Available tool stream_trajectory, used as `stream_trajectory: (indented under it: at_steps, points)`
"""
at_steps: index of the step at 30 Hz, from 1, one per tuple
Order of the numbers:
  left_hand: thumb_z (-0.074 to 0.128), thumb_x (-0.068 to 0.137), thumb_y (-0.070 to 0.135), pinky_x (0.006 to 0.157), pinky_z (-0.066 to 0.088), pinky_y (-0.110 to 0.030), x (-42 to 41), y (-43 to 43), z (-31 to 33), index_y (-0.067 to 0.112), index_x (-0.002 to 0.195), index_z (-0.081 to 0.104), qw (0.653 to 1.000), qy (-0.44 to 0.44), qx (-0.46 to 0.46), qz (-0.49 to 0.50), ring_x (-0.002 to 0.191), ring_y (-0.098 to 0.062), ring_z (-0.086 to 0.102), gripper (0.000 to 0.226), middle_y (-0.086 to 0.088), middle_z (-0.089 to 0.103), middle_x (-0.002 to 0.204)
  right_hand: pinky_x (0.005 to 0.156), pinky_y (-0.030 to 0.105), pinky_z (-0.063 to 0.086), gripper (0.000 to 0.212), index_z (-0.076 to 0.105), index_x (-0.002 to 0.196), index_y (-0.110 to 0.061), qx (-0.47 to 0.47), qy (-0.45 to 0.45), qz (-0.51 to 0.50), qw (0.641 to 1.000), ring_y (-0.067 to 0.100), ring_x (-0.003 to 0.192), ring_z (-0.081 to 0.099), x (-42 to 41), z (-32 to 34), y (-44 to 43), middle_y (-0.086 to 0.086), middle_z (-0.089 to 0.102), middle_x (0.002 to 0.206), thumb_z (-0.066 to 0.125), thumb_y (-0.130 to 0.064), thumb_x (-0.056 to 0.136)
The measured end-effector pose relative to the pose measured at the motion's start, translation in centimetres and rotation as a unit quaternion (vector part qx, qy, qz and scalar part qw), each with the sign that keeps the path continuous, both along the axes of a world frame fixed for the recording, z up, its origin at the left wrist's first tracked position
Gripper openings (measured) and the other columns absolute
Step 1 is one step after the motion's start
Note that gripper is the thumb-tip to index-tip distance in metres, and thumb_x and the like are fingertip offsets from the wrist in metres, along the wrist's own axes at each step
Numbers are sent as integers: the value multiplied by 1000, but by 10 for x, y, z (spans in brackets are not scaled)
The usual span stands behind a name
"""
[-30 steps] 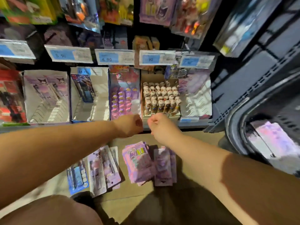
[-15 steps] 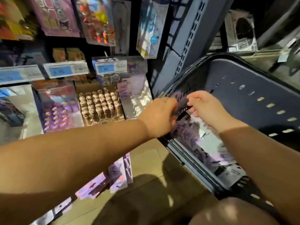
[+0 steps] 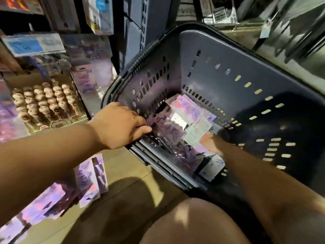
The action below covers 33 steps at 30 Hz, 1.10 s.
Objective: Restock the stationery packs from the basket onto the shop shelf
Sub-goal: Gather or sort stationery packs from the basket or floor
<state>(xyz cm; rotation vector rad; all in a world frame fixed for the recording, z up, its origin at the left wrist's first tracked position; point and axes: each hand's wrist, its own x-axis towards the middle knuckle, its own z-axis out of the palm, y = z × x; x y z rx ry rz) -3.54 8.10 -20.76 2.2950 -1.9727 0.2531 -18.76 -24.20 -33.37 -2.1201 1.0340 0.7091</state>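
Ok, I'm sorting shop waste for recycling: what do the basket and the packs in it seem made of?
The basket looks like moulded hard plastic, dark grey and matt: smooth one-piece walls with rows of punched slots and a ribbed rim. The packs look like glossy clear film, probably over card, some holographic: they flash pink and white glare.

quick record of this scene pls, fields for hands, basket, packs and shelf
basket: dark, perforated walls, tilted
packs in basket: shiny purple pile at the bottom
left hand: curled over the basket's near rim
right hand: inside the basket among the packs, grip blurred
shelf: box of small figure-topped items under a price label
packs on floor: loose, in front of the shelf
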Motion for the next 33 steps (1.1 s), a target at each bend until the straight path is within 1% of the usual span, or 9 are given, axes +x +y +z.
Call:
stream_trajectory:
  at_steps: [2,5,6,7,9,12,22,29,33]
  points:
    - [-6,85,64,83,43,-34,-1,-1,0,32,105,65,1000,16,5,0,98,-22,65,81,4,71,94,37,13,21,26,58,50,-20,-130,-10,131,983,12,52,64,-7,-6,-1,2,56,51,81,-17,38]
    - [-12,81,66,83,46,-33,1,-4,0,33,106,62,999,20,28,-1,99,-21,65,85,5,70,94,44,20,26,21,50,65,-14,-68,82,-34,994,12,69,62,-10,-9,2,7,54,65,69,-10,72]
    - [-14,80,67,83,47,-33,2,-5,-2,33,106,61,999,21,36,-2,99,-20,65,87,6,70,94,53,23,35,4,58,85,-14,-55,20,-55,997,14,83,61,-18,-12,9,10,58,80,59,-14,88]
    - [-18,77,69,85,48,-34,4,-6,-4,34,106,61,999,24,47,-1,99,-20,65,91,6,70,95,66,27,40,20,58,113,-10,-104,45,-23,993,17,96,59,-24,-14,9,15,60,99,50,-19,97]
    - [-28,70,74,89,48,-34,6,-8,-6,36,107,58,996,26,81,7,101,-17,64,101,9,70,98,79,29,39,43,51,131,-2,-141,72,6,987,23,102,55,-30,-16,7,16,56,110,52,-28,96]
    - [-26,63,76,95,44,-33,6,-12,-7,39,114,53,989,35,142,20,108,-15,61,101,13,67,109,91,33,40,51,57,126,-2,-207,150,107,961,32,118,53,-40,-40,-9,17,57,126,64,-31,85]
    - [-19,71,71,90,47,-33,1,-10,-7,36,105,52,994,35,99,10,101,-18,63,86,8,69,99,108,41,31,75,38,137,-22,-341,176,-26,923,30,137,27,-71,-38,-9,12,32,145,69,-43,72]
    - [-19,73,71,88,47,-33,0,-7,-9,39,107,54,996,36,85,11,97,-17,64,87,8,70,96,110,41,24,83,33,139,-19,-338,222,21,914,31,137,32,-72,-35,-6,9,48,140,74,-46,72]
    - [-21,73,71,88,47,-33,-1,-6,-10,40,111,53,996,33,81,13,98,-18,65,89,6,71,95,98,33,41,75,45,130,-13,-316,201,-22,927,27,125,50,-63,-27,-3,7,56,132,79,-44,70]
